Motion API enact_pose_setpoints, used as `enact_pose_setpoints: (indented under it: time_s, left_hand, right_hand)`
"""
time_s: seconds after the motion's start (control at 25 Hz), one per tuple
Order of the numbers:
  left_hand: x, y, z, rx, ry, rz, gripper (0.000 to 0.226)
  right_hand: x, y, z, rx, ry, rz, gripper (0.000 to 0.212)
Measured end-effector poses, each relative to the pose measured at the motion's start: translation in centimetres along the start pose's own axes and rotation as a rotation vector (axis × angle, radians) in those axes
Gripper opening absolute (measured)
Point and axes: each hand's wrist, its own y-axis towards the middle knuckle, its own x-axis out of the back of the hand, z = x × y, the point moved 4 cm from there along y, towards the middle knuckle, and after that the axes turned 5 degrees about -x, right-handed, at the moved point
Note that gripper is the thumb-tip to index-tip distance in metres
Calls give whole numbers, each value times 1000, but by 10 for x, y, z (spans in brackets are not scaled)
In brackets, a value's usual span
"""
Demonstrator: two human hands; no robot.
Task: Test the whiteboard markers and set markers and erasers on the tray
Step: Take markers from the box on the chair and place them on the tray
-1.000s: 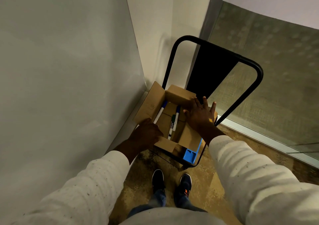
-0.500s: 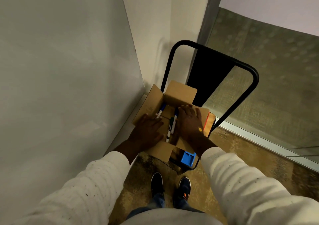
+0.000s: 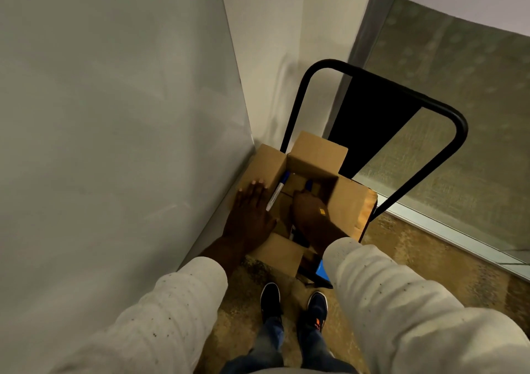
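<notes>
An open cardboard box [image 3: 348,201] sits on a black cart at the foot of the whiteboard [image 3: 114,115]. A white marker with a blue cap [image 3: 277,191] lies inside along the left wall. My left hand [image 3: 249,210] lies flat with straight fingers on the box's left flap. My right hand [image 3: 311,216] reaches down into the box, its fingers hidden inside, over where other markers lay. A blue eraser [image 3: 321,270] peeks out under my right sleeve at the cart's near end.
The cart's black tubular handle [image 3: 381,84] arches up behind the box. A glass partition [image 3: 459,115] stands to the right, with a metal floor rail. My shoes [image 3: 292,302] stand on the brown floor just in front of the cart.
My right hand moved from the box's right flap down into the box. My left hand slid forward from the near corner onto the left flap. The flaps spread wider.
</notes>
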Motion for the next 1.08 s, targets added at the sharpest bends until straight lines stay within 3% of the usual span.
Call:
enact_pose_setpoints:
  time_s: [0.12, 0.24, 0.36, 0.52, 0.72, 0.92, 1.08]
  left_hand:
    - [-5, -1, 6, 11, -30, 2, 84]
    - [-7, -1, 6, 2, -48, 24, 83]
    - [-7, -1, 7, -4, -50, 16, 82]
    - [-5, -2, 8, 1, -54, 40, 81]
    - [1, 1, 7, 0, -53, 23, 75]
    - [9, 6, 0, 15, -96, -55, 78]
    - [21, 11, -13, 43, -206, -151, 64]
  right_hand:
    - [-5, 13, 4, -15, -59, 68, 39]
    - [-14, 22, 7, 6, -125, 136, 50]
    - [-22, 26, 11, -18, -40, 138, 47]
    - [-23, 15, 14, -60, 133, 41, 59]
    - [1, -3, 16, -149, 370, -176, 45]
    - [28, -29, 22, -57, 612, -361, 45]
    - [42, -50, 21, 86, 752, -350, 36]
